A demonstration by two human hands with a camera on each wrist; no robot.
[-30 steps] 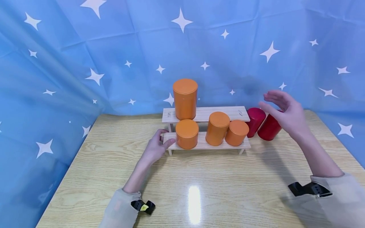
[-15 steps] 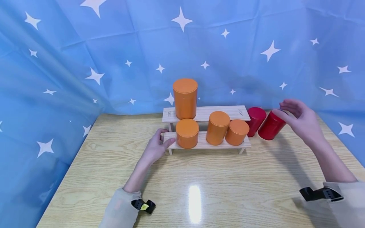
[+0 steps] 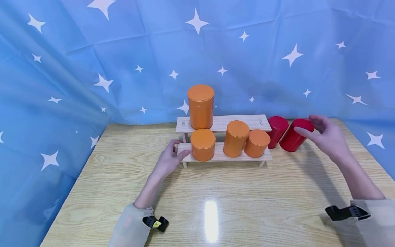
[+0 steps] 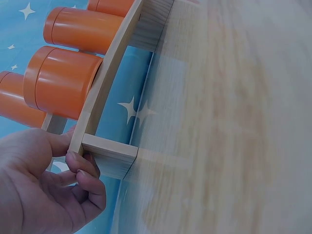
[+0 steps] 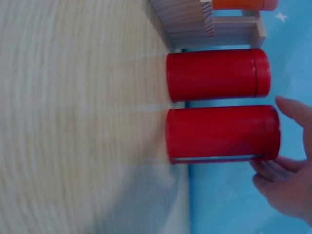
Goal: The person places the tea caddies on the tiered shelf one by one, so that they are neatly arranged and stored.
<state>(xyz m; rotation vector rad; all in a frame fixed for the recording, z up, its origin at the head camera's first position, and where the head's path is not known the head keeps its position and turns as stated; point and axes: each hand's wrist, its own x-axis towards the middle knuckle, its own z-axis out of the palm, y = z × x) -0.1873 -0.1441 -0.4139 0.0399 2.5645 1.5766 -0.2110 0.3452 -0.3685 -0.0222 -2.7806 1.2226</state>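
Note:
My left hand (image 3: 168, 162) pinches the left end of a two-tier wooden shelf (image 3: 219, 156); in the left wrist view, thumb and fingers clasp the lower board (image 4: 92, 109) by its corner. My right hand (image 3: 331, 140) is at the lid end of the outer red canister (image 3: 292, 137), thumb and fingers spread around it. In the right wrist view the thumb stands slightly apart from the lid, while the fingertips are partly hidden beside that canister. A second red canister (image 3: 275, 128) stands between it and the shelf.
On the upper board (image 3: 237, 122) stands a tall orange canister (image 3: 200, 109). The lower board carries a squat orange canister (image 3: 202, 147), a taller one (image 3: 235, 140) and a small one (image 3: 256, 145). A blue star-patterned cloth (image 3: 154, 44) hangs behind the wooden table (image 3: 123, 144).
My right hand has moved right from above the red canisters, then lowered to the outer one's right side. The left hand has kept its grip on the shelf.

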